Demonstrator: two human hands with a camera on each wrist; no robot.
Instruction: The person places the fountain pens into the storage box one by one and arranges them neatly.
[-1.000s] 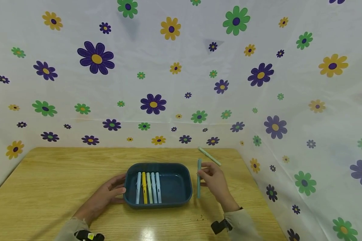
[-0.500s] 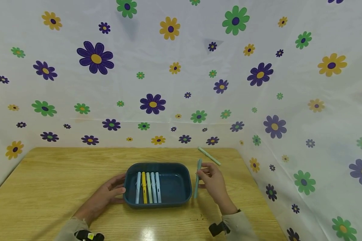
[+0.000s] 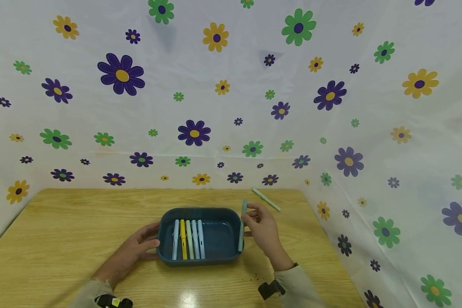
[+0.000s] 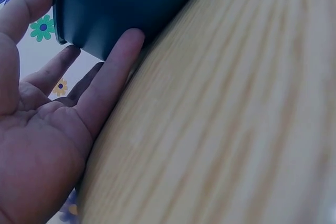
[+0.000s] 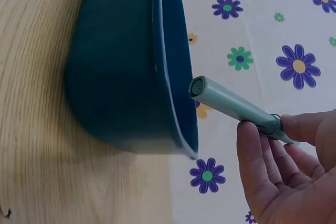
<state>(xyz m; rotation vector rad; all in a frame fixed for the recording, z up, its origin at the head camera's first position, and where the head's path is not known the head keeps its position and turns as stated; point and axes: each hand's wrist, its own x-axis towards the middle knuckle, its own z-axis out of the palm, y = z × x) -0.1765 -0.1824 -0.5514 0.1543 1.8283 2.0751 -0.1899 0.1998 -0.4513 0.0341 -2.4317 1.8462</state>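
Observation:
My right hand point(image 3: 265, 231) pinches a grey-green pen point(image 5: 236, 106) between thumb and fingers. It holds the pen over the right rim of a dark blue tray point(image 3: 222, 241), with the pen's near end pointing down toward me in the head view. Inside the tray, on its left side, several pens lie side by side: light blue ones point(image 3: 175, 241), a yellow one point(image 3: 183, 244) and a pale green one point(image 3: 190, 241). My left hand point(image 3: 136, 246) rests against the tray's left end; in the left wrist view its fairly straight fingers point(image 4: 113, 72) touch the outer wall.
A pale green pen point(image 3: 266, 199) lies slanted on the wooden table point(image 3: 81, 226) behind my right hand. Flower-printed white sheeting point(image 3: 158, 107) stands at the table's back and right. Small dark specks point(image 3: 256, 276) lie in front of the tray's right corner.
My right hand has moved left with the grey-green pen, from beside the tray to over its right rim. The pen leans slightly more. My left hand and the tray stay about where they were.

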